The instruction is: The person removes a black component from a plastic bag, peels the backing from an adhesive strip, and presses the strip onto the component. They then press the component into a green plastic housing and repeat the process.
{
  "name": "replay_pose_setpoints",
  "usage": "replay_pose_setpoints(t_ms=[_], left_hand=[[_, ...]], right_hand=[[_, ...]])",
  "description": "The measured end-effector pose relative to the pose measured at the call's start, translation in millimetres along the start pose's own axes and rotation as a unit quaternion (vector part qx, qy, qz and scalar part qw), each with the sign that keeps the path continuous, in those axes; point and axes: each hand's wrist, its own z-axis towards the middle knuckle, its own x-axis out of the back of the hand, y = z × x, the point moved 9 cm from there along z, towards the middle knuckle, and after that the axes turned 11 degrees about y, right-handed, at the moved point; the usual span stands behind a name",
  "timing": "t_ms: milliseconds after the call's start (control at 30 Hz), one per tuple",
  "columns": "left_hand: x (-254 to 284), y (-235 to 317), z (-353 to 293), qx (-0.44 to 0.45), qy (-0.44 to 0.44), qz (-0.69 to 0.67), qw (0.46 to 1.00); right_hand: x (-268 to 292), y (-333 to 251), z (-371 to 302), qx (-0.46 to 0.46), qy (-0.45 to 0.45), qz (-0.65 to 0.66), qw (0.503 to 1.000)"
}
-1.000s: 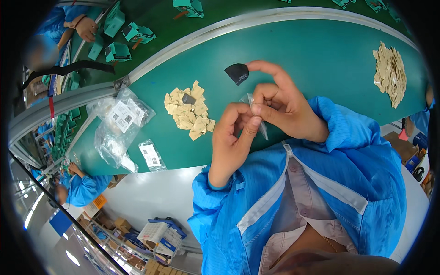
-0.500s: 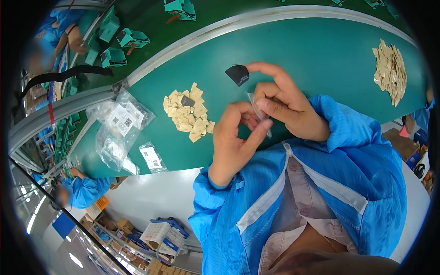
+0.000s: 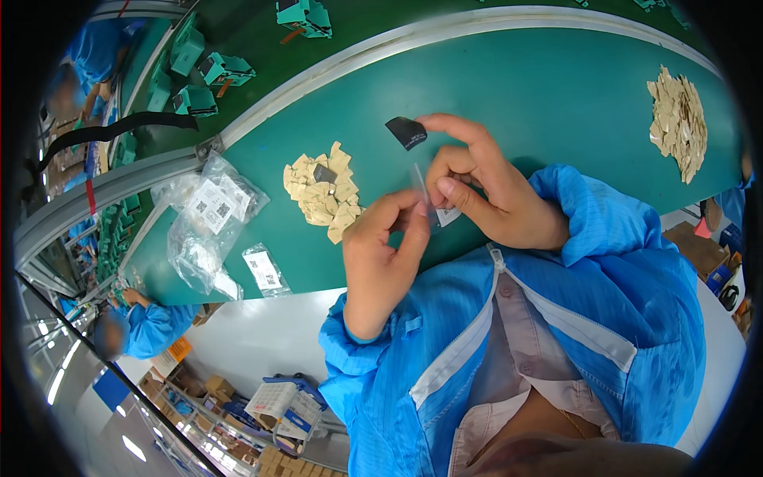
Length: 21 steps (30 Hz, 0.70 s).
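Note:
Between my two hands is a small clear plastic bag (image 3: 420,176) with a white label (image 3: 447,215) showing below my right fingers. My left hand (image 3: 384,256) pinches one side of the bag between thumb and index finger. On the other side, my right hand (image 3: 497,195) grips it with the thumb and bent fingers. A small black sheet piece (image 3: 406,133) with pale print hangs at the tip of my outstretched right index finger. Left of my hands, a loose pile of beige pieces (image 3: 318,195) lies on the green table, with one dark piece (image 3: 324,173) on top.
Labelled clear plastic bags (image 3: 211,219) and a smaller labelled bag (image 3: 266,270) lie at the table's left. Another beige heap (image 3: 677,123) is at the far right. Beyond the pale rail (image 3: 445,20) sit several green devices (image 3: 226,70). People in blue sleeves (image 3: 159,326) are at the left.
My left hand has moved left and down, and my hands are farther apart. The bag now stands more upright, its white label showing. The black piece has shifted slightly left and tilted.

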Motion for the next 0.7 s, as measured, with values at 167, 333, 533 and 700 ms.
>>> replay_pose_setpoints(t_ms=[167,333,533,700], left_hand=[[6,-3,0,0.067,-0.011,-0.010,0.998],[-6,-2,1,0.049,-0.044,-0.026,0.997],[-16,-26,1,0.145,-0.081,-0.209,0.964],[-25,-41,-7,0.236,-0.063,-0.375,0.895]], right_hand=[[1,-3,0,0.013,0.035,0.003,0.999],[-6,3,-3,-0.074,-0.030,0.018,0.997],[-8,5,-2,-0.089,-0.029,0.061,0.994],[-9,4,-2,-0.089,-0.025,0.066,0.994]])
